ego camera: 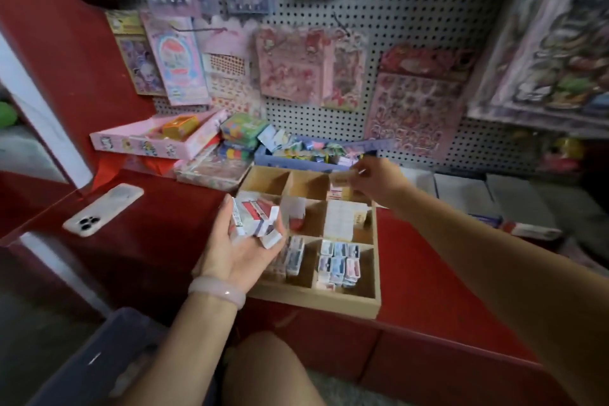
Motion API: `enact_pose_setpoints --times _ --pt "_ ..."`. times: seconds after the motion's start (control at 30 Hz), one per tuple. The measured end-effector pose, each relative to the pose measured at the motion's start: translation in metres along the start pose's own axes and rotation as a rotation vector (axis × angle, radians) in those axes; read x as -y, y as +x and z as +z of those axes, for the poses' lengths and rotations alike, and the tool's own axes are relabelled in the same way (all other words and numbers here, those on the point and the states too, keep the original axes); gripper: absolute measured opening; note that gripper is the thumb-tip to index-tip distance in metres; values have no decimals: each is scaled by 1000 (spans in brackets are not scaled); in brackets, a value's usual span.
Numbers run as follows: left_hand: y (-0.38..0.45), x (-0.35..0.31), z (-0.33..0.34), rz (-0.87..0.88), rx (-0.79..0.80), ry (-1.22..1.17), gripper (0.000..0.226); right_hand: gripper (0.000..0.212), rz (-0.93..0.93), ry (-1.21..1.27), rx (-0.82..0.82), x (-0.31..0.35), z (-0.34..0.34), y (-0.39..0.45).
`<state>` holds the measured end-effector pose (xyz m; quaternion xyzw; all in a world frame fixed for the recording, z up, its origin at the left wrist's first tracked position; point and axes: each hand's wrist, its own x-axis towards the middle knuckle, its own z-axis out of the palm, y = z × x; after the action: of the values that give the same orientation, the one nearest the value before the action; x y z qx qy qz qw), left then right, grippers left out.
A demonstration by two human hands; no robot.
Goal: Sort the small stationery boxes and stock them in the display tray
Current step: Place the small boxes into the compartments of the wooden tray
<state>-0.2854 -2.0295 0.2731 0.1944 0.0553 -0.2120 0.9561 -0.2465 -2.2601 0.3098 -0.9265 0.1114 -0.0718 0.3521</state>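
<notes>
A wooden display tray [316, 301] with several compartments sits on the red counter. My left hand [242, 249] is palm up over the tray's left side and holds a pile of small red-and-white boxes [255, 217]. My right hand [375, 180] reaches over the tray's far right compartment and pinches one small pale box [341, 179]. The near right compartment holds rows of small blue and pink boxes [339, 262]. The middle right one holds white boxes [342, 219]. More small boxes [291, 255] stand in the near left compartment, partly hidden by my left hand.
A blue basket [290, 163] of mixed small packs stands just behind the tray. A pink box [148, 142] and green packs [242, 127] lie at the back left. A phone [103, 209] lies face down on the counter's left. Sticker sheets hang on the pegboard [412, 10].
</notes>
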Motion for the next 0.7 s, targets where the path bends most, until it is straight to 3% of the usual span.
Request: enact_pose_setpoints --times 0.13,0.23,0.4,0.53,0.7 --pt "15 13 -2 -50 -63 81 72 20 -47 -411 97 -44 -15 5" --pt "27 20 -4 -67 -95 83 80 22 -103 -531 180 -58 4 5" --pt "40 29 -13 -95 -78 111 79 16 -134 -618 165 -72 36 13" --pt "44 30 -15 -119 -26 122 66 29 -179 -658 130 -82 47 15" --pt "43 33 -14 -139 -36 128 92 20 -200 -582 93 -84 50 11"
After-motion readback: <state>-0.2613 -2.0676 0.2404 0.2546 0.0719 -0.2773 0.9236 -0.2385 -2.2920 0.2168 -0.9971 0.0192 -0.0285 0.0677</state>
